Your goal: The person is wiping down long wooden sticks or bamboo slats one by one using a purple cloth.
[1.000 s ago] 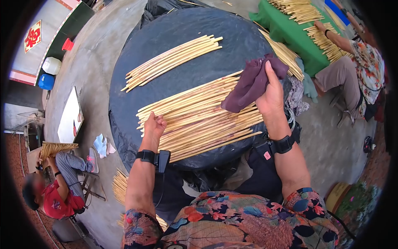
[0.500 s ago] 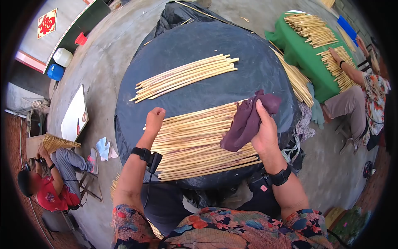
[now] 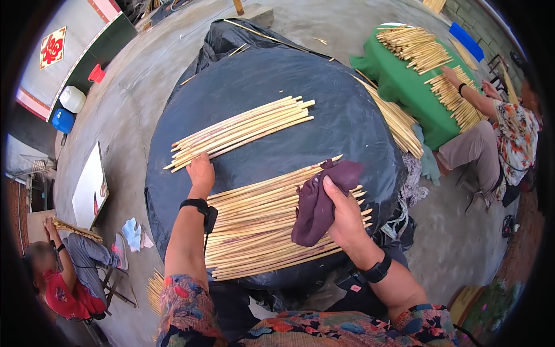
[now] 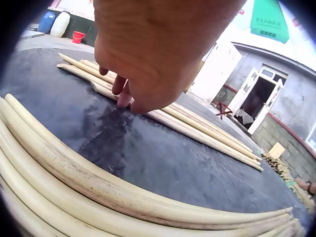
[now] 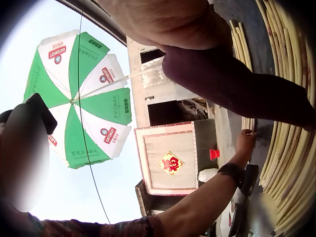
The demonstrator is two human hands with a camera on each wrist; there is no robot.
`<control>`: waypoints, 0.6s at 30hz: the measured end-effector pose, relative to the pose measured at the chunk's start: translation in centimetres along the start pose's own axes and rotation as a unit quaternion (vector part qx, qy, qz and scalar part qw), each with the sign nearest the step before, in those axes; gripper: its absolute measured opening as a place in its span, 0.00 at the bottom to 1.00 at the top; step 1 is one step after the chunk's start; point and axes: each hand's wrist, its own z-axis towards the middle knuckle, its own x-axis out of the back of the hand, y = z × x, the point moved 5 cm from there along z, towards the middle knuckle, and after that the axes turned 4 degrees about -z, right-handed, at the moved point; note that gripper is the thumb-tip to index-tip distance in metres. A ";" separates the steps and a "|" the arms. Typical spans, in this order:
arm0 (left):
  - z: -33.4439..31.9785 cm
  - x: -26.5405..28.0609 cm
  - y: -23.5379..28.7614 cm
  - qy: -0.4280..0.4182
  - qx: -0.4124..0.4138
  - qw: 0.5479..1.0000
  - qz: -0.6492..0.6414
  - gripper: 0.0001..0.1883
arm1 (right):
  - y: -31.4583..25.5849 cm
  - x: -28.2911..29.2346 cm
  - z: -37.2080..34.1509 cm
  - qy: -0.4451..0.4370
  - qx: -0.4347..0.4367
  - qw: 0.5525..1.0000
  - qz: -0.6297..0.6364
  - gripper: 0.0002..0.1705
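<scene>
My left hand (image 3: 201, 174) is at the near edge of the smaller row of pale sticks (image 3: 243, 130). In the left wrist view its fingers curl down around the nearest stick (image 4: 197, 140) of that row, the hand (image 4: 153, 54) hiding part of it. A purple cloth (image 3: 315, 211) hangs bunched in my right hand (image 3: 347, 222), the thumb pressed on it, over the right part of the larger row of sticks (image 3: 254, 225). The right wrist view shows the cloth (image 5: 222, 84) draped below the hand (image 5: 173, 24).
Dark plastic (image 3: 347, 127) covers the round table. More sticks (image 3: 399, 121) lie at its right edge. On the right, a person (image 3: 509, 139) handles sticks on a green-covered table (image 3: 399, 87). Another person (image 3: 69, 283) sits at the left, near a white board (image 3: 89, 185).
My left hand has left the larger row, lifted, and moved away from me to the smaller row, where it grips a stick. The right hand, still holding the cloth, has shifted left over the sticks.
</scene>
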 end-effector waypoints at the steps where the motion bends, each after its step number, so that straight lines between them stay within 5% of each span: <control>1: -0.3 0.3 0.5 0.024 -0.034 0.999 0.027 0.11 | 0.2 0.1 0.1 -0.008 -0.006 1.000 0.001 0.16; 8: -0.1 -0.5 0.6 0.037 -0.054 0.994 0.084 0.09 | 0.7 -0.3 0.2 -0.017 0.002 1.000 -0.008 0.15; 12: -1.7 -0.8 0.7 -0.069 -0.073 0.993 0.059 0.08 | 1.1 0.0 0.5 -0.010 0.005 1.000 -0.015 0.15; 18: -6.3 6.3 0.2 -0.057 -0.141 0.987 -0.060 0.06 | 1.2 0.1 0.8 -0.019 0.025 0.999 0.036 0.19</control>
